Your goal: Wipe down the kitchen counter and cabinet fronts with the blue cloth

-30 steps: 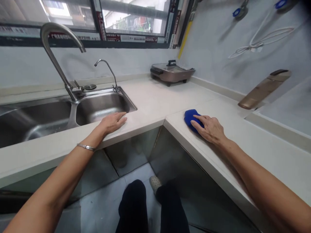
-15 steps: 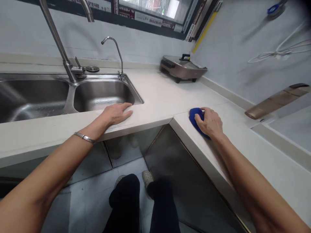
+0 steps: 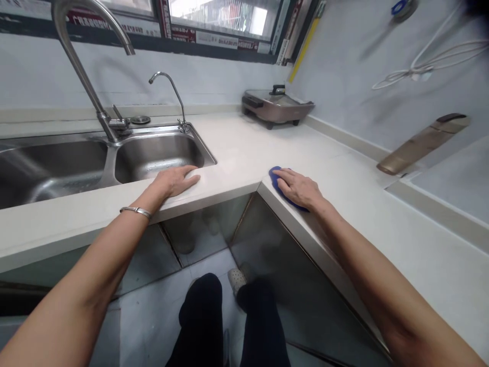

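Blue cloth (image 3: 274,176) lies under the right hand (image 3: 300,187), pressed down by its flat, outstretched fingers.

Two hands (image 3: 173,182) (image 3: 300,187), one blue cloth (image 3: 275,176), two taps (image 3: 82,66) (image 3: 171,92), two sink basins (image 3: 49,171) (image 3: 160,153), one lidded electric pan (image 3: 277,106), one bracelet (image 3: 135,210).

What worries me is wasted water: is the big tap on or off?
Off. No stream falls from the big tap into the sink; the basin under its spout shows only scattered drops.

window stickers (image 3: 214,38), print too blurred to read
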`<act>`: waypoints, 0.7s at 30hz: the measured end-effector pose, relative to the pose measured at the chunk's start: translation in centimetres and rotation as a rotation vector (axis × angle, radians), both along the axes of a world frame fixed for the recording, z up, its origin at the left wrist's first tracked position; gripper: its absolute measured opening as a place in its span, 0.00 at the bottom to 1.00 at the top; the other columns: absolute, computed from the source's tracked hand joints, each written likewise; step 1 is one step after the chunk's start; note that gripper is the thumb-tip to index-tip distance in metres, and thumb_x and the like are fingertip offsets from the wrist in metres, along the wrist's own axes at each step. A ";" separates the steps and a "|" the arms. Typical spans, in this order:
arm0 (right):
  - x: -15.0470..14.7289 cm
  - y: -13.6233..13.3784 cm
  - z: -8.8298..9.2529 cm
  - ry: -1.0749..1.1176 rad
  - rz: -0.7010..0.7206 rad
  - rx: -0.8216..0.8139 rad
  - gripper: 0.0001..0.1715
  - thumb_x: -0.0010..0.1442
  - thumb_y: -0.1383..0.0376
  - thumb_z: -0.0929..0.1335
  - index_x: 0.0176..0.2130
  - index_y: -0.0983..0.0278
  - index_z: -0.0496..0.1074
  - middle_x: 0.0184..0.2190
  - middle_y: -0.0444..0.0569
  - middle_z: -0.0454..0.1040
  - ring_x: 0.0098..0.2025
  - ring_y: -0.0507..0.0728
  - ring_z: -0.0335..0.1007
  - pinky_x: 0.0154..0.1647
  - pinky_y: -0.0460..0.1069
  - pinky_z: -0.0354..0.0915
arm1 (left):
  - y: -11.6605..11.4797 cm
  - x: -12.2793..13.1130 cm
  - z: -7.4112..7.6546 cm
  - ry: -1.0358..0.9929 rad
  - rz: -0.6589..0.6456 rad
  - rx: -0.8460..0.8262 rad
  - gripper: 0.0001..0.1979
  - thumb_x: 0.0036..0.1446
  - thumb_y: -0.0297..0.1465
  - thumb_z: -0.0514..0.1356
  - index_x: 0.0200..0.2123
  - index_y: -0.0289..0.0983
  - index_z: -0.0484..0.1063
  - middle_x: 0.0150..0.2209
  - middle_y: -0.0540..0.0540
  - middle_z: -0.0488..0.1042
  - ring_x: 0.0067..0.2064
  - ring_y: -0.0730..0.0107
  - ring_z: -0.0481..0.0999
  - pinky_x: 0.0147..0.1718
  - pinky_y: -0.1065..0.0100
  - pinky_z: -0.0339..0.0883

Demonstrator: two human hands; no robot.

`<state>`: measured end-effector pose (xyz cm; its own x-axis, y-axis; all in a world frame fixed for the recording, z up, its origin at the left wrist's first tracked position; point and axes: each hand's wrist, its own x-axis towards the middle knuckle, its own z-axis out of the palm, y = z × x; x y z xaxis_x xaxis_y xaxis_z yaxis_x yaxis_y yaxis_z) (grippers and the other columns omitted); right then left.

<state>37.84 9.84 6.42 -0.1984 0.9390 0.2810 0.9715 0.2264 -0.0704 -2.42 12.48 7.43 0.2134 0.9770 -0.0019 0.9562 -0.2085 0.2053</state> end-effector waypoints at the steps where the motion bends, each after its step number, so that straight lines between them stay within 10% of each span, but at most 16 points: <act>1: -0.2 -0.7 0.1 0.009 0.025 0.006 0.27 0.72 0.56 0.58 0.63 0.54 0.73 0.66 0.48 0.71 0.63 0.67 0.71 0.57 0.66 0.72 | 0.0 -0.1 0.0 0.003 -0.001 0.000 0.36 0.66 0.56 0.45 0.69 0.49 0.65 0.66 0.43 0.71 0.64 0.41 0.71 0.62 0.44 0.65; 10: 1.8 -10.3 0.4 0.072 0.119 0.059 0.21 0.72 0.58 0.58 0.53 0.58 0.75 0.58 0.51 0.77 0.54 0.64 0.76 0.52 0.60 0.73 | 0.0 -0.3 0.2 0.033 -0.005 0.003 0.39 0.65 0.56 0.42 0.71 0.44 0.64 0.68 0.42 0.68 0.66 0.42 0.69 0.65 0.48 0.62; 21: 10.5 -28.6 -0.9 0.127 0.055 0.067 0.16 0.70 0.57 0.63 0.54 0.50 0.73 0.60 0.48 0.76 0.59 0.67 0.75 0.57 0.65 0.73 | 0.4 -0.3 0.2 0.105 0.002 0.011 0.37 0.69 0.56 0.40 0.73 0.45 0.60 0.68 0.48 0.68 0.63 0.48 0.70 0.65 0.49 0.62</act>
<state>48.35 -18.77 5.47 -0.2084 0.9060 0.3683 0.9417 0.2876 -0.1746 -2.69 12.85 7.59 0.2102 0.9776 -0.0138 0.9729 -0.2077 0.1019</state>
